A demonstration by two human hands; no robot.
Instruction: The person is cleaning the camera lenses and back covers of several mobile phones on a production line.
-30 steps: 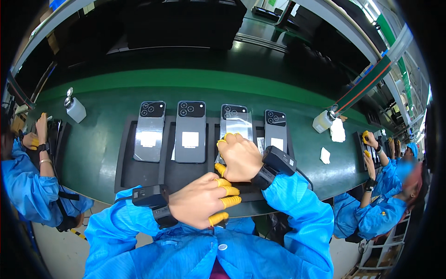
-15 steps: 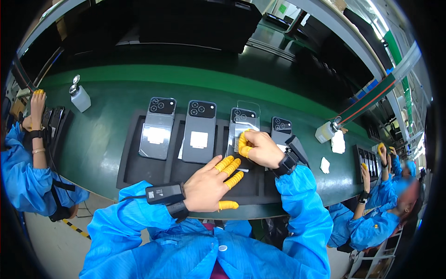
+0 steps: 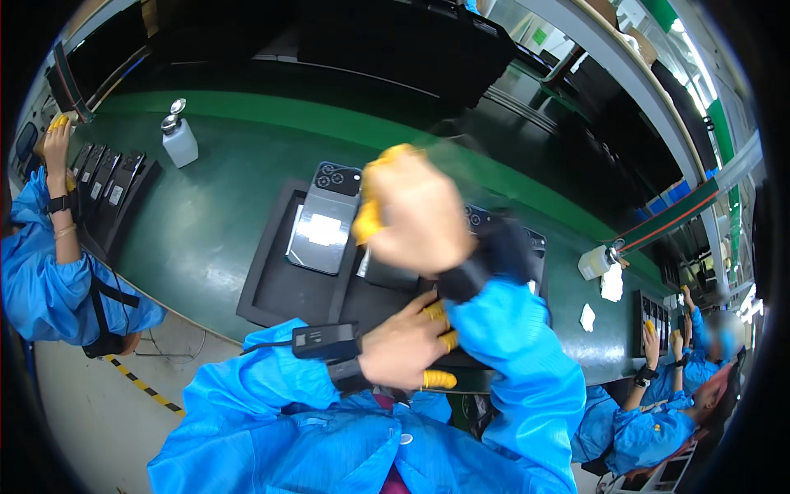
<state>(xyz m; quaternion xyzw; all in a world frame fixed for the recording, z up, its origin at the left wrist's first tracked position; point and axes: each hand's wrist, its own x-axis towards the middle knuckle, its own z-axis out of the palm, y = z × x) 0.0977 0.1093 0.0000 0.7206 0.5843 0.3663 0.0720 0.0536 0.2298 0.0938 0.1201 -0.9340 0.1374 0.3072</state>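
My right hand (image 3: 415,212), with yellow finger cots, is raised over the phones and blurred. Its fingers are curled closed, and a faint clear film (image 3: 473,160) trails behind it. My left hand (image 3: 405,344) lies low over the black tray (image 3: 276,284), fingers stretched apart and partly behind my right sleeve; it holds nothing. In the tray, a dark phone (image 3: 331,206) with a white label lies at the left. Beside it, a second phone (image 3: 391,276) is mostly covered by my right hand. Further right, only the camera end of another phone (image 3: 477,218) shows.
A white pump bottle (image 3: 180,146) stands at the far left, another bottle (image 3: 594,263) at the right by white wipes (image 3: 611,284). Co-workers in blue sit on both sides, with a phone tray (image 3: 136,198) at the left and another tray (image 3: 638,329) at the right.
My right hand has lifted off the third phone, moving up and left with the clear film. The view has shifted, so the tray now appears further right. My left hand stays low by the tray.
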